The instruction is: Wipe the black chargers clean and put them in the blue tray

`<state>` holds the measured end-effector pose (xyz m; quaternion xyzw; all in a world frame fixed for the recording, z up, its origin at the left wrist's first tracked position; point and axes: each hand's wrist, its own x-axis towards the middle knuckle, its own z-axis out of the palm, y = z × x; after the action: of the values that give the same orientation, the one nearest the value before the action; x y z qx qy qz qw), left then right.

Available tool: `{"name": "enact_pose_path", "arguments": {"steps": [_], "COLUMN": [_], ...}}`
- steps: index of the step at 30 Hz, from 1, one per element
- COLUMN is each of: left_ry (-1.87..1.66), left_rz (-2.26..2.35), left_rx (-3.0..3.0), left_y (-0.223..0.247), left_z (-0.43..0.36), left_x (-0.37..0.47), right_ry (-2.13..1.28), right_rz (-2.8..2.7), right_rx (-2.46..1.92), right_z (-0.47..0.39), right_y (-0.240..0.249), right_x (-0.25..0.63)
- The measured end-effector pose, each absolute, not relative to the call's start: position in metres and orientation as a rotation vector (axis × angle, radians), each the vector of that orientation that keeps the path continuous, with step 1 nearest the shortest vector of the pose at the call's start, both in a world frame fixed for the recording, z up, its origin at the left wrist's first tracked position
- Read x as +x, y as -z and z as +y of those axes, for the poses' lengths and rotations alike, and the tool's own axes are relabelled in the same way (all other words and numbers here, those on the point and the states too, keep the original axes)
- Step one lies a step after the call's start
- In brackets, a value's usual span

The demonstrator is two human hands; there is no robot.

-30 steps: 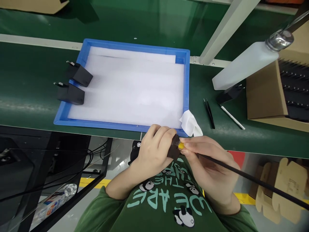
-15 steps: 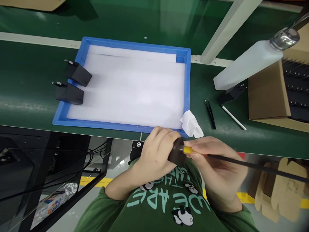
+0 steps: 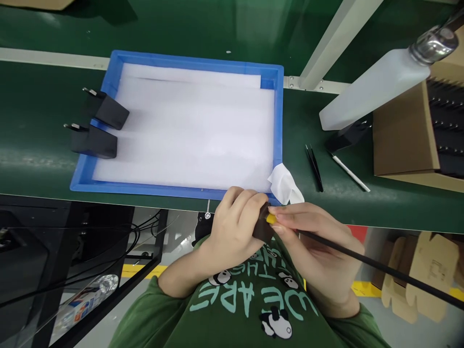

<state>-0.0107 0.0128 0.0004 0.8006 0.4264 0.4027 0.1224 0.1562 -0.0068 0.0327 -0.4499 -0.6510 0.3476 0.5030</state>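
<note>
Right fingers (image 3: 281, 218) pinch the yellow tip (image 3: 271, 219); left fingers (image 3: 250, 200) curl round the dark block (image 3: 263, 227); the tray (image 3: 176, 191) holds white sheets (image 3: 195, 130).

A green workbench (image 3: 203, 29) carries a blue tray (image 3: 278, 116) lined with white sheets (image 3: 195, 130). At the tray's 9 o'clock, two black plug adapters (image 3: 108, 112) overlap its rim, their prongs pointing outward. A crumpled white cloth (image 3: 283, 183) covers the tray's 4 o'clock corner. Beyond the tray, toward 3 o'clock, stand a translucent bottle (image 3: 379, 87) with a metal cap, a black block (image 3: 350, 136) near its base, and an open cardboard box (image 3: 404, 133). Black tweezers (image 3: 314, 169) and a slim white stick (image 3: 351, 173) lie between 3 and 4 o'clock.
</note>
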Motion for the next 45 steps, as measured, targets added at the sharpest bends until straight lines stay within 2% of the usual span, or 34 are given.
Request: {"name": "enact_pose_path", "arguments": {"steps": [11, 19, 25, 32, 38, 45], "left_ry": [-1.056, -0.941, -1.054, -1.121, -0.997, -0.885], "left_rz": [1.312, 0.927, 0.828, 0.816, 0.940, 0.953], "left_rx": [2.338, 1.928, 2.107, 2.223, 2.355, 2.401], "left_y": [-0.008, -0.023, -0.006, 0.002, 0.001, -0.010], "left_z": [0.008, 0.008, 0.002, 0.002, 0.000, 0.002], "left_x": [-0.017, -0.043, -0.046, -0.043, -0.040, -0.036], "right_ry": [-0.965, -0.958, -1.148, -1.159, -1.087, -1.312], "right_rz": [-1.393, -1.438, -1.399, -1.424, -1.436, -1.412], "right_rx": [-1.129, -0.980, -0.899, -1.016, -1.220, -1.129], "right_z": [0.002, -0.013, -0.013, -0.019, -0.013, -0.007], "right_y": [-0.015, -0.027, -0.024, -0.030, -0.037, -0.031], "right_x": [0.154, 0.166, 0.170, 0.167, 0.174, 0.174]}}
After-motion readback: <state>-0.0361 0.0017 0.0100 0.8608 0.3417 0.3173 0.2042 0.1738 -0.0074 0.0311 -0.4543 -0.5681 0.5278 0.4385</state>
